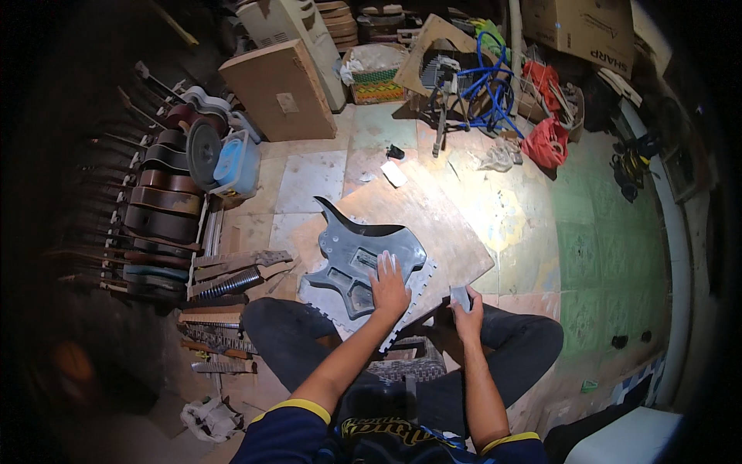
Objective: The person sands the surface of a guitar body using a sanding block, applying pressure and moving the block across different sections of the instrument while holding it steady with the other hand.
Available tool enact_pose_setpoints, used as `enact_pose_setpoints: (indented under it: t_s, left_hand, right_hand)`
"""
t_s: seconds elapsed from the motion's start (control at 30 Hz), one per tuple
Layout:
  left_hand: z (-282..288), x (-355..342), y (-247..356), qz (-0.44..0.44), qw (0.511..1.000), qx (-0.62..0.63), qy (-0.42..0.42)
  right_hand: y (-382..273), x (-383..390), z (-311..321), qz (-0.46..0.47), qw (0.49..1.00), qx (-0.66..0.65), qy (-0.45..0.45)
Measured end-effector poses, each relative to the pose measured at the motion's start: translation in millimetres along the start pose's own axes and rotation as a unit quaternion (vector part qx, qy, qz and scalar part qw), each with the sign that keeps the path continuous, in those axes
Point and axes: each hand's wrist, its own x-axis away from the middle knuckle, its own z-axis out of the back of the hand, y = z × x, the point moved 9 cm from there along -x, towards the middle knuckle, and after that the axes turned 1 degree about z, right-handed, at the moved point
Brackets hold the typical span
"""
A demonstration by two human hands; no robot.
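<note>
A dark grey electric guitar body [357,232] lies face up, with routed hollows and a long pointed horn at the far left. My left hand [392,291] rests flat on its right part, fingers stretched out, with pale dust on the fingertips. Under the guitar body is a light mat [416,288] with a toothed edge, and beneath that a wooden board [452,238]. Just off the board's near right edge, my right hand [468,315] pinches a small flat grey piece [459,295] that resembles sandpaper. It is apart from the guitar body.
Guitars [164,203] stand in a rack at left, with guitar necks [232,282] on the floor nearby. A white block [393,174] sits on the board's far corner. Farther off are a blue tub [238,164], a leaning wooden panel [287,93], blue hose [495,81] and red bags [546,144].
</note>
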Motion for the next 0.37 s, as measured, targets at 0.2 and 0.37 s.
enact_pose_setpoints:
  t_s: [0.2, 0.37]
  left_hand:
    - [-35.0, 9.2, 4.8, -0.008, 0.997, -0.046, 0.064]
    - [-42.0, 30.8, 4.6, -0.144, 0.989, -0.043, 0.003]
  right_hand:
    - [13.5, -3.0, 2.5, 0.022, 0.999, 0.033, 0.012]
    - [30.3, -14.1, 21.9, 0.022, 0.999, -0.018, 0.039]
